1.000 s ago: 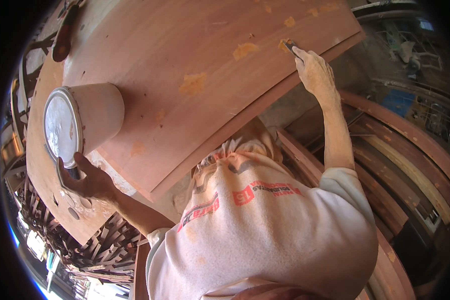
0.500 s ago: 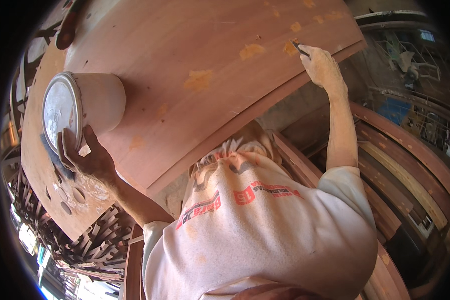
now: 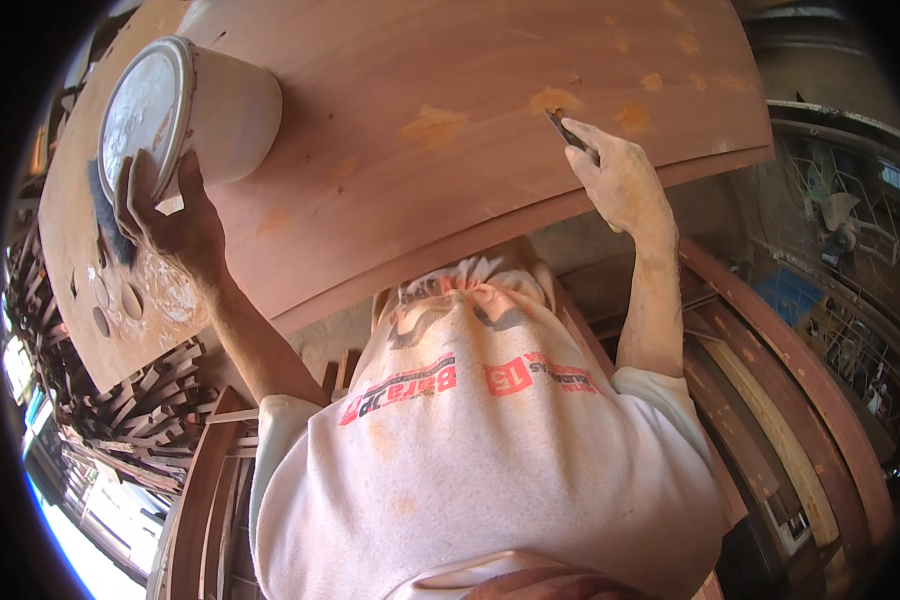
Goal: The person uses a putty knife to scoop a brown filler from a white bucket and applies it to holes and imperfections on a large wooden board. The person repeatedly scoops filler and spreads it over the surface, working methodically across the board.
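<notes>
Right hand, upper right of the frame, is clenched on a small dark putty knife, blade tip pressed to a yellow-orange filler patch on the big reddish-brown wooden panel; the knife is held low and slanted, probably so the filler spreads flat into the spot. More filler patches dot the panel toward the middle and the upper right. Over at upper left, the left hand grips the rim of a white bucket lying on its side against the panel, mouth turned outward, likely kept close so the filler is in reach. Below, a white printed T-shirt fills the lower centre, with curved timber frames at right. Against the earlier pictures, the right hand has dropped to a lower patch, and the bucket now sits higher in the frame with the left hand on its rim rather than under it.
</notes>
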The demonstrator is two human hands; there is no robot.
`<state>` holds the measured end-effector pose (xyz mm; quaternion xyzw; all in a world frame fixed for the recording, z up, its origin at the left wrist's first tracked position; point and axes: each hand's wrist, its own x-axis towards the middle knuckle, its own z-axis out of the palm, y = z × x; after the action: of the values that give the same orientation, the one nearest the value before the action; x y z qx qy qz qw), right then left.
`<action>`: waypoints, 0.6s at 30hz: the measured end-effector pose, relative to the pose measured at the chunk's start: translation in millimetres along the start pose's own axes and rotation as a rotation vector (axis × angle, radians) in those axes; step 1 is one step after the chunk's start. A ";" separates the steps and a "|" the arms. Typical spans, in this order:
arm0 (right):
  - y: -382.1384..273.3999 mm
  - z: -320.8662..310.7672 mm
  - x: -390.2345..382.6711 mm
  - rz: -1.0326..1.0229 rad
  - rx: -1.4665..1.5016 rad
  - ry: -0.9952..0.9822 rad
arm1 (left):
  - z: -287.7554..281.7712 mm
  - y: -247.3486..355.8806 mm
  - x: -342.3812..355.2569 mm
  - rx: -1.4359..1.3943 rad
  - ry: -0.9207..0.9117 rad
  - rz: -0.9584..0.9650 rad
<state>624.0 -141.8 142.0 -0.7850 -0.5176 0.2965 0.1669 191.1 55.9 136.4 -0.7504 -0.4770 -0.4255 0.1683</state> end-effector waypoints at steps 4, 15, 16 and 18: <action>-8.6 14.7 26.7 0.057 -0.257 -0.024 | 0.3 1.1 -0.6 -0.016 -0.002 -0.030; -24.6 8.5 25.6 0.089 -0.210 -0.025 | 2.1 -15.8 -3.3 -0.076 0.043 0.042; -31.4 13.9 23.9 0.068 -0.164 -0.069 | 0.4 -20.4 -4.3 -0.082 0.034 0.053; -51.8 29.7 12.8 0.035 -0.074 -0.157 | -1.3 -26.1 -4.3 -0.102 0.013 0.073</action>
<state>571.7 -110.2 144.9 -0.7740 -0.5258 0.3407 0.0917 167.3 65.2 129.7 -0.7722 -0.4258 -0.4478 0.1482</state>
